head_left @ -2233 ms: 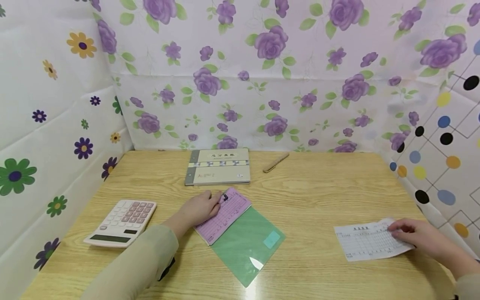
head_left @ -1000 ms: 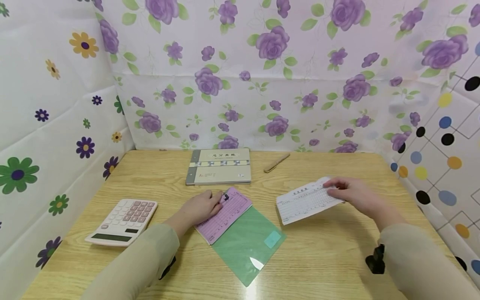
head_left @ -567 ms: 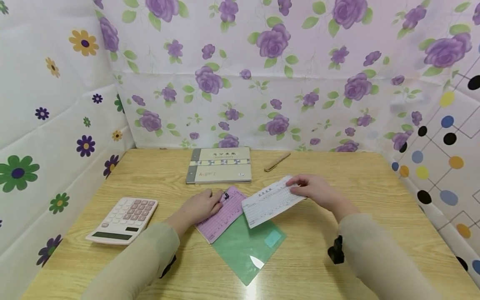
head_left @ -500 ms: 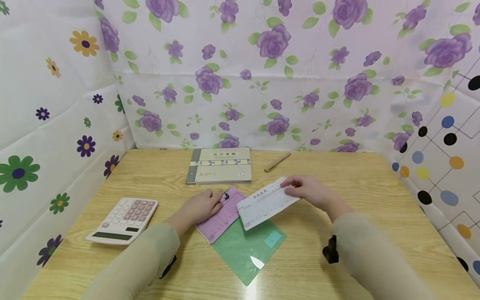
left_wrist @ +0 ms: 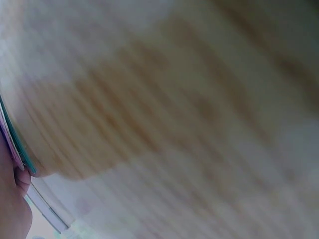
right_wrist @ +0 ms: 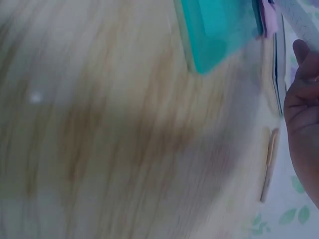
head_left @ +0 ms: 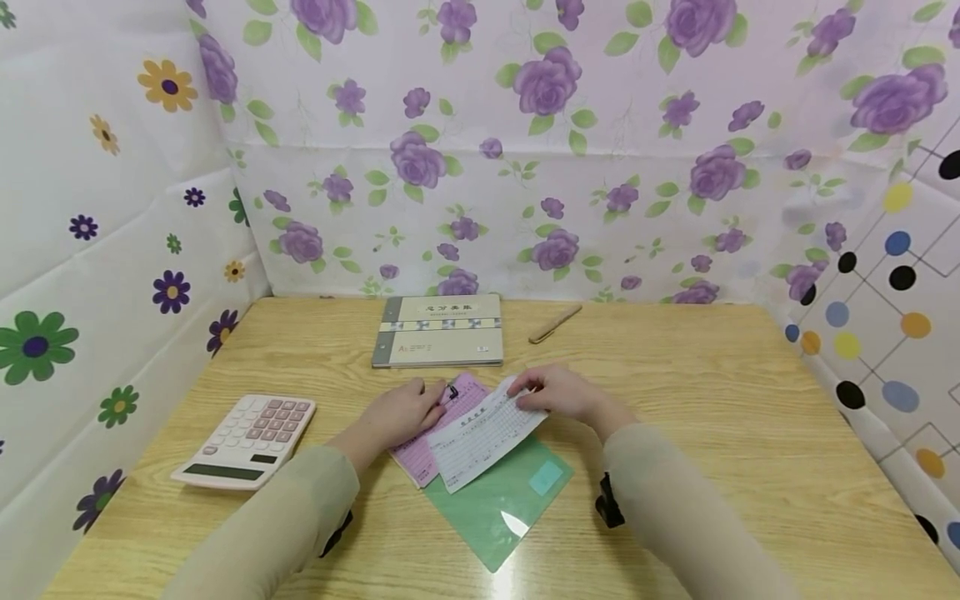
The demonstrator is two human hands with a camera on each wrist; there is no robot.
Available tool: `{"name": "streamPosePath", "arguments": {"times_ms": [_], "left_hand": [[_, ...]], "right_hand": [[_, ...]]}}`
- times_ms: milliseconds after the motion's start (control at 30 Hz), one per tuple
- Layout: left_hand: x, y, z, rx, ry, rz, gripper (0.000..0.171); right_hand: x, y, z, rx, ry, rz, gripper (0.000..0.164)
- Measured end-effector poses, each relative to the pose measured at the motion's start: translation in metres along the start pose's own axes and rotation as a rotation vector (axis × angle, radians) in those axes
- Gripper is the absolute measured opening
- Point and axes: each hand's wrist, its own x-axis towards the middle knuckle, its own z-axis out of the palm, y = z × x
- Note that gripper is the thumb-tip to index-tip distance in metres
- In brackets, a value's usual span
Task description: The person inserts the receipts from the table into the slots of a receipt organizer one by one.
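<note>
On the green plastic folder [head_left: 502, 525] lies a stack of pink printed forms [head_left: 415, 462], with a black clip [head_left: 452, 392] at its upper edge. My left hand [head_left: 397, 414] holds the pink forms near that clip, its fingers curled. My right hand [head_left: 558, 392] pinches a white printed form [head_left: 483, 442] by its upper right end, between thumb and fingers. The white form overlaps the pink stack and part of the folder. In the right wrist view the right hand [right_wrist: 306, 109] shows at the edge, beside the folder corner [right_wrist: 219, 35].
A ledger book [head_left: 438, 333] lies at the back of the wooden table [head_left: 675, 367], with a tan pen [head_left: 555, 324] to its right. A white and pink calculator [head_left: 247, 442] rests left of the left arm. Patterned cloth walls border the back and sides.
My right hand has brought the white form from the right side of the table leftward, over the pink forms and folder. The left hand has stayed in place on the pink forms.
</note>
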Motion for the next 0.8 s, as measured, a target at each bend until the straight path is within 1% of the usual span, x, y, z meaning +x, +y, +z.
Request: {"name": "streamPosePath", "arguments": {"times_ms": [167,300,367,433,533,667,733,800], "left_hand": [[-0.001,0.000,-0.001,0.007,0.002,0.003,0.052],[-0.001,-0.001,-0.001,0.026,0.021,0.018,0.051],[-0.001,-0.001,0.000,0.026,0.032,0.028,0.050],[-0.001,-0.001,0.000,0.021,0.036,0.030,0.050],[-0.001,-0.001,0.001,0.015,0.034,0.030,0.050],[-0.001,-0.001,0.000,0.019,0.024,0.028,0.050],[0.000,-0.001,0.000,0.018,0.016,0.026,0.050],[0.001,-0.001,0.000,0.015,-0.001,0.021,0.051]], "right_hand": [[0.009,-0.008,0.013,-0.109,-0.006,-0.026,0.016],[0.015,-0.012,0.022,-0.137,-0.025,-0.027,0.020],[0.016,-0.013,0.027,-0.139,-0.015,-0.012,0.023],[0.017,-0.014,0.031,-0.140,0.018,0.004,0.026],[0.018,-0.013,0.038,-0.113,0.083,0.043,0.027],[0.021,-0.011,0.045,-0.098,0.170,0.067,0.018],[0.023,-0.011,0.049,-0.116,0.200,0.059,0.014],[0.025,-0.012,0.053,-0.163,0.203,0.041,0.014]]}}
